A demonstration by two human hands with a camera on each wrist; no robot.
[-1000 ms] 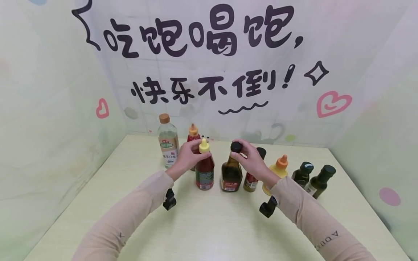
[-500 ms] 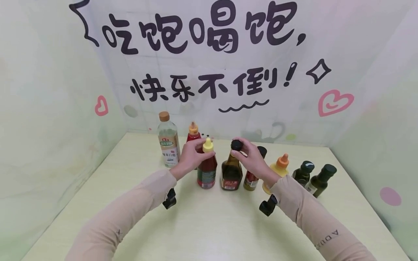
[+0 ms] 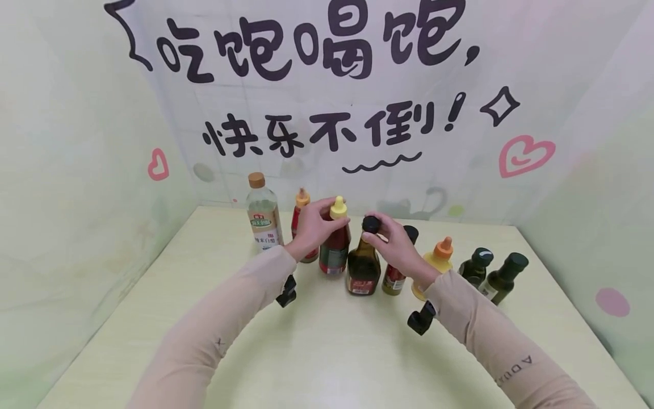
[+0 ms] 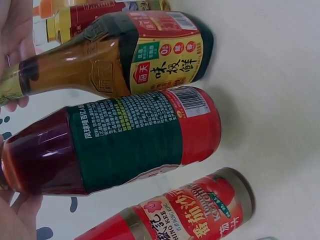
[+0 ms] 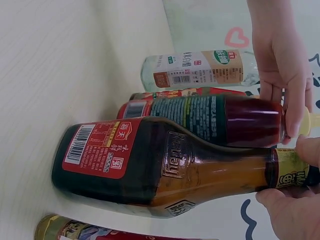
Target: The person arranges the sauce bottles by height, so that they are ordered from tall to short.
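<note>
A pale, finely grained table [image 3: 332,346] bears glossy, upright bottles. The left hand's thumb and fingers pinch the neck of a dark-red, round-shouldered bottle with a pointed yellow cap [image 3: 334,258]; the left hand [image 3: 315,227] reaches it from beside a red, orange-capped ketchup bottle [image 4: 200,210]. The right hand [image 3: 398,247] grips, near the black cap, a translucent amber-brown, slim-necked bottle [image 3: 364,271]. The dark-red bottle is between those two, its green label densely printed, its base band bright red. The amber-brown bottle shows raised lettering on smooth, sloping shoulders above an angular body.
</note>
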